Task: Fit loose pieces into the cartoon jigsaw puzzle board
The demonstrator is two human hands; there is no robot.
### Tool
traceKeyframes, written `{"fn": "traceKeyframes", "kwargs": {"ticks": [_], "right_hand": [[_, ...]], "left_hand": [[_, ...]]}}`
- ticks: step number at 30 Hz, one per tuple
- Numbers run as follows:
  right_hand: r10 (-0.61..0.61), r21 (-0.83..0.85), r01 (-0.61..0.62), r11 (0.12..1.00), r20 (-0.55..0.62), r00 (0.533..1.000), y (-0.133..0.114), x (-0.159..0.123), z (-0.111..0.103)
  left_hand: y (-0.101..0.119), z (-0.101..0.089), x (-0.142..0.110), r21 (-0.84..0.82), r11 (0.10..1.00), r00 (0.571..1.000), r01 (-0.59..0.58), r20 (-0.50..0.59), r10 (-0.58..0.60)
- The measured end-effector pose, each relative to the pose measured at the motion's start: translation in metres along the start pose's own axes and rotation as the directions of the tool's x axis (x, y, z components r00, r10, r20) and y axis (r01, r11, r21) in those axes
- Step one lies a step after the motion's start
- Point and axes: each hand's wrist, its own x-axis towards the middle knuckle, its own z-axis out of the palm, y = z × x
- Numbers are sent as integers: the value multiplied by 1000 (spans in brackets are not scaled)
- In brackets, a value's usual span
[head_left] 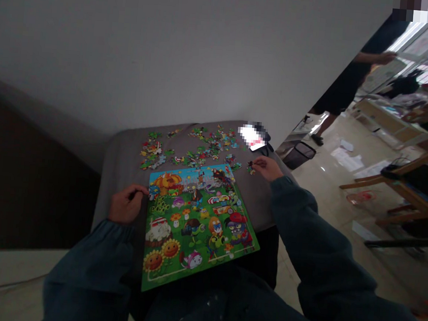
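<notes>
A colourful cartoon puzzle board with a green border lies at the front of a grey cloth-covered surface, its near edge over my lap. My left hand is closed, its fingers curled and the tips at the board's upper left edge. To the right of the board, my right hand pinches a small puzzle piece just above the cloth; its fingertips partly hide it. Many loose puzzle pieces are spread beyond the board's far edge, with a cluster at the left.
A phone with a bright screen lies at the far right corner of the grey surface. A pale wall stands right behind. On the right are a wooden chair, a dark bin-like container, papers on the floor and a standing person.
</notes>
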Motion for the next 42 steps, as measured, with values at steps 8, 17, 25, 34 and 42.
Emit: {"fn": "traceKeyframes", "kwargs": {"ticks": [8, 17, 25, 34, 42], "right_hand": [[-307, 546, 86, 833, 328, 894, -153, -31, 53], [-462, 441, 295, 847, 339, 820, -211, -18, 115], [-468, 417, 294, 860, 416, 780, -199, 8, 126], [-128, -162, 168, 972, 233, 964, -129, 122, 113], [-125, -99, 157, 983, 273, 954, -135, 130, 119]], "left_hand": [[18, -1, -9, -191, 980, 955, -53, 276, 106], [26, 10, -17, -334, 941, 914, -46, 365, 174], [21, 16, -13, -312, 950, 946, -33, 298, 130], [14, 16, -8, -135, 988, 989, -81, 114, 97], [15, 16, -8, -115, 988, 982, -105, 143, 121]]}}
